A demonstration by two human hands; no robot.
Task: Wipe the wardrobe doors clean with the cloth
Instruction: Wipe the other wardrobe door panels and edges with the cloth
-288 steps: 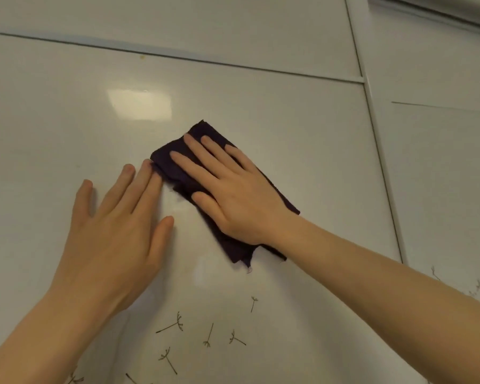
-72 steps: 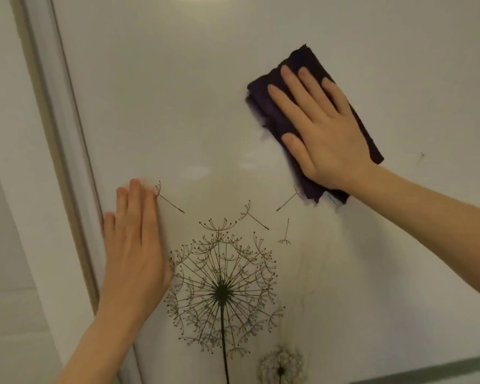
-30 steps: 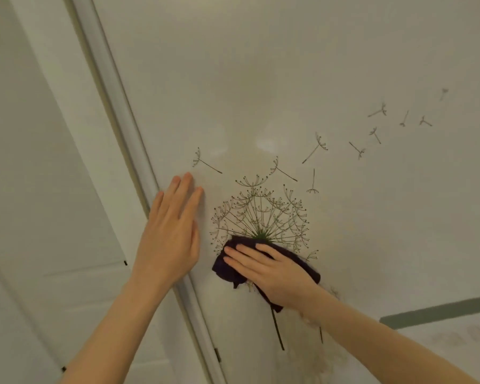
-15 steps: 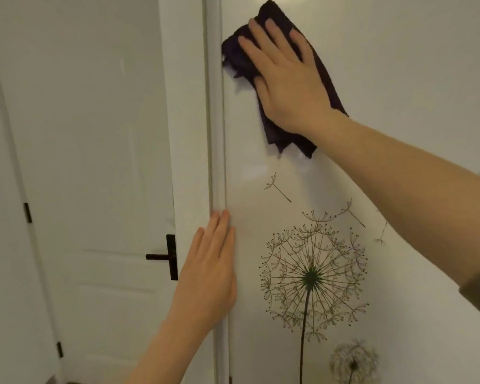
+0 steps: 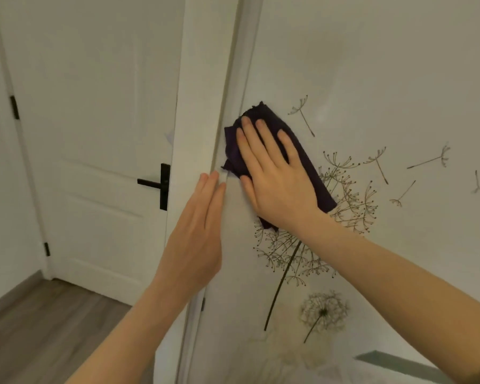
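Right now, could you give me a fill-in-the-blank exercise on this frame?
The right hand presses a dark ____ against the wardrobe door.
The left hand, fingers straight, holds ____.
The lever handle on the room door is ____.
Printed beside the right hand is a large ____.
Missing words: cloth, nothing, black, dandelion.

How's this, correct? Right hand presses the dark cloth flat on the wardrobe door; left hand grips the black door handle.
Not quite. In the head view the left hand rests flat, fingers straight, on the left edge of the wardrobe door, just below the dark cloth and clear of the black door handle. The right hand does press the dark cloth flat on the wardrobe door.
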